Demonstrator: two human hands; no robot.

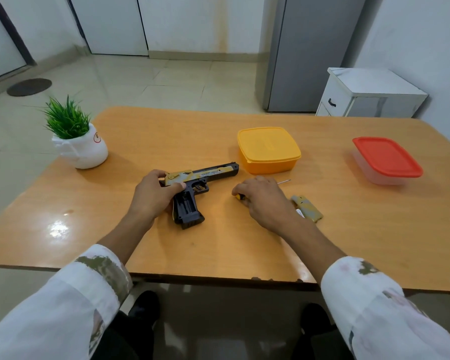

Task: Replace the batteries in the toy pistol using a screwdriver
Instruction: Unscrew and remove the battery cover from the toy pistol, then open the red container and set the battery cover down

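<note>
A yellow and black toy pistol (205, 176) lies on its side in the middle of the wooden table (166, 242), barrel pointing right. Its black grip has the battery bay uncovered. My left hand (155, 194) grips the rear of the pistol, thumb across the frame. My right hand (264, 200) lies over a screwdriver (283, 181) with a yellow and black handle, its fingers curled round the handle; the thin metal shaft sticks out to the right of the hand. The removed grip cover (308, 209) lies just right of my right hand, with a small battery beside it.
A yellow lidded box (268, 149) stands behind the pistol's muzzle. A clear box with a red lid (386, 158) sits at the far right. A potted green plant (76, 136) stands at the table's far left corner. A white cabinet (369, 93) stands beyond the table.
</note>
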